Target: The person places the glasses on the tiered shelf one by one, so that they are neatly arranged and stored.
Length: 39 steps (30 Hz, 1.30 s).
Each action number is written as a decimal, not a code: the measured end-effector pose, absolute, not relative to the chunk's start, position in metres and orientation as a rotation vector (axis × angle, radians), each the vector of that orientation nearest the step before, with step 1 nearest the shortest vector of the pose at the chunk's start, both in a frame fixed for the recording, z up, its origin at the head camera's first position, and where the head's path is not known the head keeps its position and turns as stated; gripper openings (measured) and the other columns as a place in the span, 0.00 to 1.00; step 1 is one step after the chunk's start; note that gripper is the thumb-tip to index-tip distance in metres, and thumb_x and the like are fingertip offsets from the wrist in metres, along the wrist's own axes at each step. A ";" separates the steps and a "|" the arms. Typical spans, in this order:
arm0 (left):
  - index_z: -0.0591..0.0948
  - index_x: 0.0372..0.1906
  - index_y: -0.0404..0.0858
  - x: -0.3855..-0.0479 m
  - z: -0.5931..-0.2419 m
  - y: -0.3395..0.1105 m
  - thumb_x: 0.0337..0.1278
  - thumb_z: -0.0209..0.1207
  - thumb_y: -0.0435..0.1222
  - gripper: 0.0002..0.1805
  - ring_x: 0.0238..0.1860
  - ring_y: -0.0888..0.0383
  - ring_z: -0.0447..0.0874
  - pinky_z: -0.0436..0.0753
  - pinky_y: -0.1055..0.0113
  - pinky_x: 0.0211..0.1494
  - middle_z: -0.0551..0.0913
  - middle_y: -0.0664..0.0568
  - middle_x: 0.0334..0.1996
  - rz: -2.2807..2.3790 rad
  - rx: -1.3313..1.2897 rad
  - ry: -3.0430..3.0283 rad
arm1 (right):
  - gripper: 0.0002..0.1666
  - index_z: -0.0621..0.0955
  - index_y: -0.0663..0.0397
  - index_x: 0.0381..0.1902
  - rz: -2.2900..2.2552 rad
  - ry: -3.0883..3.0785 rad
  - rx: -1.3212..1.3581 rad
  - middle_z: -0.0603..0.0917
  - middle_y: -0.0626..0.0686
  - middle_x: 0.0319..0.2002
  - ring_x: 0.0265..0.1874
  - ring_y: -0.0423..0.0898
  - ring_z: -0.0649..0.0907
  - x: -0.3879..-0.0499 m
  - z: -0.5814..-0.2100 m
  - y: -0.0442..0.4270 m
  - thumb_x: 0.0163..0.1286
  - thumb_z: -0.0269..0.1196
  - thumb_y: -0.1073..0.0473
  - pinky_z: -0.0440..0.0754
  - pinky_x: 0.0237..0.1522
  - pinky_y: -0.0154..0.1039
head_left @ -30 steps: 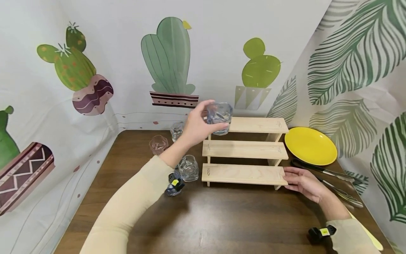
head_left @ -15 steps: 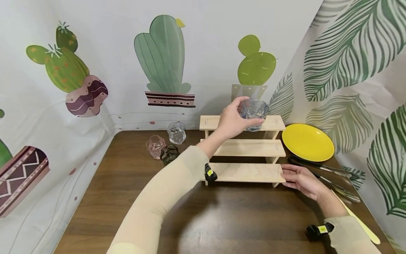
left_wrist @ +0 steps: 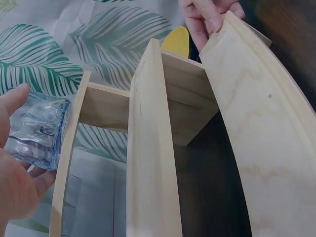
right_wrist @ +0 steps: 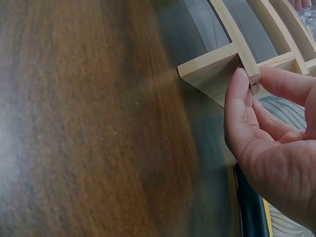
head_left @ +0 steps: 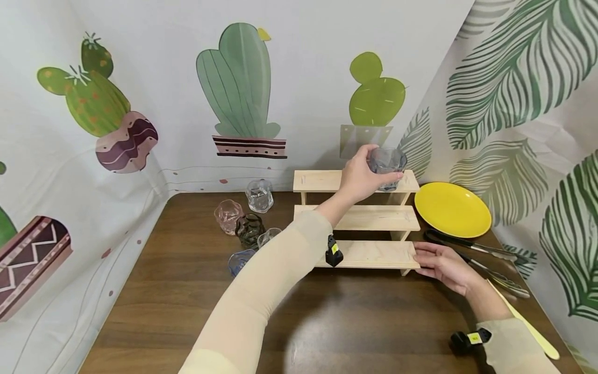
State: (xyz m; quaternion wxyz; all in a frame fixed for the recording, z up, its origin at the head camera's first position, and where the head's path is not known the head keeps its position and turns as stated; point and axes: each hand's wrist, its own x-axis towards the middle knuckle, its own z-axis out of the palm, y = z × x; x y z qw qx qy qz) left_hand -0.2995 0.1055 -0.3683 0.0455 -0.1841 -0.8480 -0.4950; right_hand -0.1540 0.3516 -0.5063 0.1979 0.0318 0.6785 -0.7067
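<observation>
A three-tier light wooden shelf (head_left: 357,217) stands on the table against the wall. My left hand (head_left: 362,176) grips a bluish clear glass (head_left: 389,165) at the right part of the top tier. In the left wrist view the glass (left_wrist: 37,129) is right at the top board, fingers and thumb around its sides. My right hand (head_left: 446,267) pinches the right end of the bottom tier; in the right wrist view thumb and fingers of the hand (right_wrist: 276,123) close on the board's corner (right_wrist: 251,74).
Left of the shelf stand a clear glass (head_left: 259,196), a pink glass (head_left: 228,216), a dark glass (head_left: 249,230), a blue glass (head_left: 239,261) and another clear one, partly behind my left sleeve. On the right lie a yellow plate (head_left: 453,209), black-handled tongs (head_left: 495,249) and a pale yellow utensil (head_left: 528,324).
My left hand has carried the glass rightward from the top tier's left end to its right part, lowering it slightly at the last. My right hand keeps its hold on the bottom tier.
</observation>
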 end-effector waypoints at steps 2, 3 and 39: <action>0.70 0.72 0.48 -0.300 -0.370 0.106 0.43 0.80 0.56 0.50 0.51 0.62 0.79 0.77 0.71 0.49 0.81 0.58 0.55 -1.501 -0.550 -2.585 | 0.38 0.54 0.80 0.75 -1.981 1.892 0.091 0.85 0.46 0.49 0.46 0.43 0.86 -0.155 -0.506 0.351 0.78 0.59 0.67 0.87 0.48 0.39; 0.70 0.72 0.48 -0.301 -0.370 0.107 0.43 0.80 0.57 0.50 0.52 0.61 0.79 0.77 0.71 0.49 0.81 0.58 0.56 -1.496 -0.543 -2.585 | 0.38 0.54 0.80 0.75 -1.980 1.890 0.089 0.85 0.46 0.49 0.46 0.43 0.86 -0.155 -0.506 0.351 0.78 0.59 0.67 0.87 0.48 0.39; 0.66 0.78 0.51 -0.270 -0.340 -0.043 0.48 0.79 0.54 0.52 0.70 0.59 0.70 0.74 0.56 0.70 0.73 0.53 0.71 -1.450 -0.732 -2.514 | 0.36 0.57 0.79 0.73 -1.960 1.887 0.086 0.84 0.47 0.49 0.46 0.43 0.86 -0.158 -0.508 0.352 0.78 0.60 0.66 0.87 0.47 0.40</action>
